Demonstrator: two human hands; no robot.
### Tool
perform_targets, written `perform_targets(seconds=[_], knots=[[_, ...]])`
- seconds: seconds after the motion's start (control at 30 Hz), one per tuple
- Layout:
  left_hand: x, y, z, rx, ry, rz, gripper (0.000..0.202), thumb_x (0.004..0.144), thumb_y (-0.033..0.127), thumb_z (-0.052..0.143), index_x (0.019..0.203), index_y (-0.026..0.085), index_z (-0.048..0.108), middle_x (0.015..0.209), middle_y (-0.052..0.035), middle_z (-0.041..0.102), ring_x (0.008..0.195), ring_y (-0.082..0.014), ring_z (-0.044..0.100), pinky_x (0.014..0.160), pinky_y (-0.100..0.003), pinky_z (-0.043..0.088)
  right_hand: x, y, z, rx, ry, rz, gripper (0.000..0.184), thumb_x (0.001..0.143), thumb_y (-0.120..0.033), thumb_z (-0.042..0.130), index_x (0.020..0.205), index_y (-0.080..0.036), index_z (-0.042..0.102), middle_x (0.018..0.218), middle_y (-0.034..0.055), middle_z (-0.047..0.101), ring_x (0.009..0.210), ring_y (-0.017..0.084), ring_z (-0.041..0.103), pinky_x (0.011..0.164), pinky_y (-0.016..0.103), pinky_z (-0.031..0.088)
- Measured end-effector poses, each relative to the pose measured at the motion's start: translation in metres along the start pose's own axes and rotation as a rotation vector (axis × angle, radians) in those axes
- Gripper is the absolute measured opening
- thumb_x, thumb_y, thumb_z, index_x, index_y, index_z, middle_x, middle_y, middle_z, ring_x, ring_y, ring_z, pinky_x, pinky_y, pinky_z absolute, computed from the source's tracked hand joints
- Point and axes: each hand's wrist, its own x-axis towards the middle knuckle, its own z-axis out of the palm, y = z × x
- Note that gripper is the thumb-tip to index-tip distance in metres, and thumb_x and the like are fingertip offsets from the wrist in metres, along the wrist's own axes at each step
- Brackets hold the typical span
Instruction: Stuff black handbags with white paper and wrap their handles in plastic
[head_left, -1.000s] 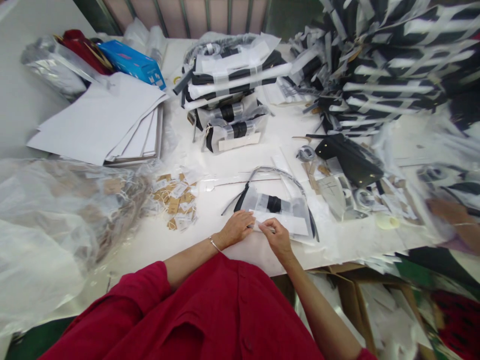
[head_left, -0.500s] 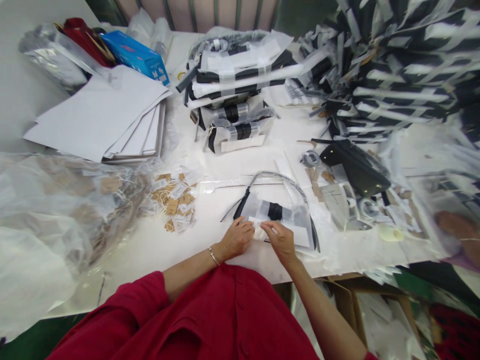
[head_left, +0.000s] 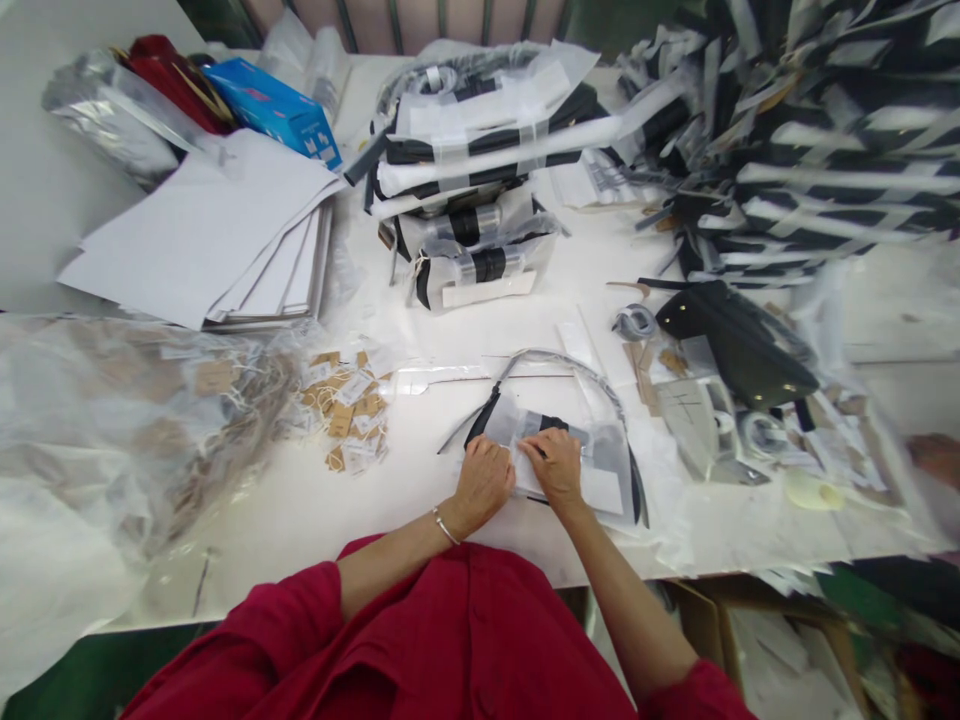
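Note:
A black handbag lies flat in front of me, mostly covered by translucent wrapping. Its wrapped handle arches away from me, and a dark band crosses its middle. My left hand is closed at the near left part of the wrapping, fingers curled down on it. Just to its right, my right hand pinches the wrapping between thumb and fingers. A white card shows on the near right of the bag. What lies under my fingertips is partly hidden.
Brown tags with strings lie left, beside a large plastic bag. Wrapped handbags are stacked ahead, more at back right. A dark bag and tape roll lie right. Another person's hand shows at the right edge.
My right hand has shifted slightly up and over the wrapping, covering part of the dark band. My left hand has turned a little, its fingers more curled. The other person's hand has moved rightward.

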Motion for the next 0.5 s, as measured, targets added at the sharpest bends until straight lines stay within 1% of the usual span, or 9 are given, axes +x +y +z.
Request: perform_targets(seconds=[0.1,0.17,0.23,0.33,0.37,0.43,0.5], knots=[[0.001,-0.001,0.002,0.045,0.023,0.031,0.010,0.089,0.015,0.048,0.089,0.018,0.058,0.079,-0.0064,0.061,0.088,-0.0255,0.058,0.100,-0.051,0.042,0.002,0.001,0.002,-0.010,-0.014,-0.003,0.023,0.090,-0.041,0.061,0.079,-0.026,0.074,0.083,0.0041,0.066,0.082,0.020,0.051,0.075,0.035,0.026],[0.002,-0.002,-0.001,0.082,-0.004,0.072,0.016,0.090,0.013,0.045,0.097,0.018,0.059,0.081,-0.0065,0.062,0.088,-0.0248,0.059,0.099,-0.049,0.042,0.004,0.001,0.004,-0.012,-0.010,0.004,0.025,0.090,-0.042,0.060,0.077,-0.025,0.073,0.083,0.0042,0.066,0.082,0.020,0.051,0.074,0.035,0.026],[0.002,0.000,-0.008,0.121,-0.044,0.134,0.021,0.092,0.012,0.043,0.103,0.019,0.059,0.090,-0.0073,0.065,0.091,-0.0235,0.059,0.099,-0.048,0.043,0.004,0.001,0.005,-0.021,-0.001,0.005,0.027,0.091,-0.042,0.058,0.076,-0.025,0.072,0.082,0.0041,0.066,0.082,0.020,0.051,0.075,0.035,0.026],[-0.004,0.006,-0.017,0.169,-0.041,0.279,0.022,0.094,0.012,0.042,0.104,0.019,0.060,0.114,-0.0097,0.064,0.109,-0.0235,0.057,0.108,-0.048,0.036,0.005,0.001,0.006,-0.040,0.014,-0.011,0.025,0.092,-0.040,0.058,0.077,-0.025,0.071,0.082,0.0038,0.066,0.082,0.020,0.050,0.074,0.035,0.026],[-0.007,0.009,-0.019,0.184,-0.034,0.328,0.022,0.094,0.011,0.041,0.104,0.017,0.060,0.117,-0.0104,0.063,0.115,-0.0240,0.055,0.111,-0.049,0.033,0.005,0.001,0.006,-0.047,0.020,-0.017,0.024,0.092,-0.040,0.058,0.077,-0.025,0.070,0.082,0.0037,0.066,0.082,0.020,0.050,0.074,0.035,0.025],[-0.015,0.016,-0.021,0.224,-0.042,0.380,0.025,0.093,0.010,0.041,0.110,0.013,0.059,0.116,-0.0123,0.064,0.120,-0.0251,0.053,0.113,-0.048,0.031,0.005,0.001,0.007,-0.062,0.032,-0.021,0.023,0.091,-0.039,0.060,0.077,-0.024,0.069,0.083,0.0037,0.066,0.082,0.020,0.050,0.074,0.034,0.025],[-0.021,0.024,-0.019,0.272,-0.079,0.356,0.030,0.092,0.008,0.040,0.115,0.010,0.058,0.112,-0.0137,0.065,0.115,-0.0252,0.057,0.110,-0.046,0.035,0.007,0.000,0.008,-0.080,0.041,-0.015,0.022,0.090,-0.039,0.062,0.076,-0.023,0.068,0.082,0.0043,0.066,0.082,0.021,0.050,0.074,0.034,0.026]])
